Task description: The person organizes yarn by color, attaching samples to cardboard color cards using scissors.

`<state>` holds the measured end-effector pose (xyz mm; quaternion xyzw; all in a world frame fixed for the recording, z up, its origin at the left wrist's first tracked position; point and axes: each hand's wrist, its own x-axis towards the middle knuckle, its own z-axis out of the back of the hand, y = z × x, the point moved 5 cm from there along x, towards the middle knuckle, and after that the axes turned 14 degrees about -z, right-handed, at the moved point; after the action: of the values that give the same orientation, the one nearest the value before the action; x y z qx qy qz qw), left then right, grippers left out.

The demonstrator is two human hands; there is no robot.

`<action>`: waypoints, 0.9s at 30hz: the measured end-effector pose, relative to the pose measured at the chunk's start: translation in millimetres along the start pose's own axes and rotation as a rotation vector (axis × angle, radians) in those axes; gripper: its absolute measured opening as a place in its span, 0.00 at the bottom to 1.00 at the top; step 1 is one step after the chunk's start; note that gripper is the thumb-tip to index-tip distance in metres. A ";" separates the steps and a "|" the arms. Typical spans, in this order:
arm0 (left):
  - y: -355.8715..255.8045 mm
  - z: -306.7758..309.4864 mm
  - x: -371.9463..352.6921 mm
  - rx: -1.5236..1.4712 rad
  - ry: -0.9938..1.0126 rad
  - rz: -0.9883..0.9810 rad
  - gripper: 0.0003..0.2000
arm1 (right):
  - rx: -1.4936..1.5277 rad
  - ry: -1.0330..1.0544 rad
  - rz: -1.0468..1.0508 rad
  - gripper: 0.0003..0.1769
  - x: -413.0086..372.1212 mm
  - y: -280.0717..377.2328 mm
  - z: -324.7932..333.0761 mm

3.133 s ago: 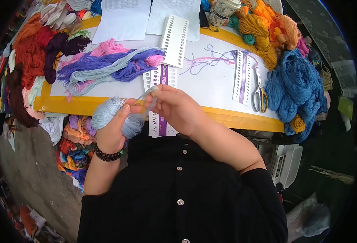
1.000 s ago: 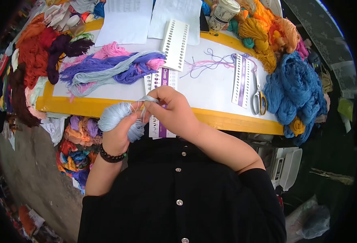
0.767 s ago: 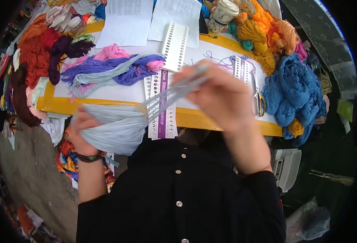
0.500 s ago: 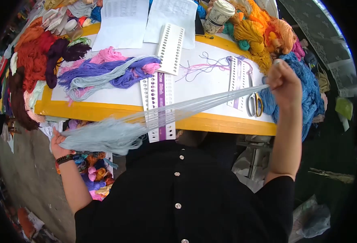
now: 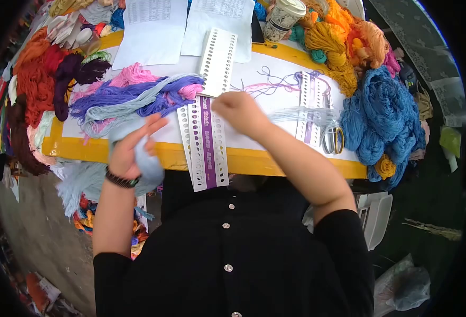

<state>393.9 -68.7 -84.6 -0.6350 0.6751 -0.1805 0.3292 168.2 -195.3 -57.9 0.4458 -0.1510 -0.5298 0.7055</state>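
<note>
Pale blue thread (image 5: 151,168) loops round my left hand (image 5: 132,148), whose fingers are spread, and hangs down past the table's front edge. My right hand (image 5: 235,110) is closed over the perforated card with a purple stripe (image 5: 208,153); what its fingers hold, if anything, is hidden. A white perforated strip (image 5: 218,62) lies just beyond it. Loose pale blue strands (image 5: 296,113) stretch to the right across another holed card (image 5: 307,129). Purple, pink and pale blue skeins (image 5: 132,98) lie behind my left hand.
Scissors (image 5: 338,140) lie by the table's right front edge (image 5: 285,168). Blue skeins (image 5: 391,113) are piled at the right, orange ones (image 5: 349,42) behind them. Red yarn (image 5: 37,87) is at the left. Printed sheets (image 5: 151,31) and a patterned cup (image 5: 284,20) stand farther back.
My right hand has moved left and inward from the far right. My left hand has risen toward the table edge. The stretched blue thread now hangs slack, with strands lying on the table.
</note>
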 end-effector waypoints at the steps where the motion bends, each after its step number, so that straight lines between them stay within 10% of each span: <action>1: 5.9 -10.1 17.9 0.128 0.008 0.017 0.20 | -0.002 0.017 -0.009 0.13 8.1 0.2 -18.3; 17: 52.4 -20.0 72.6 0.519 -0.262 -0.105 0.09 | 0.546 0.355 -0.484 0.11 30.0 -15.9 -55.1; 27: 53.2 -2.8 79.3 0.802 -0.123 -0.107 0.06 | -0.023 0.155 -0.111 0.19 26.2 6.5 -65.1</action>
<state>354.5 -139.8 -134.9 -0.5004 0.4962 -0.4077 0.5806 227.1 -187.7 -95.8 0.4851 -0.0648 -0.5337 0.6897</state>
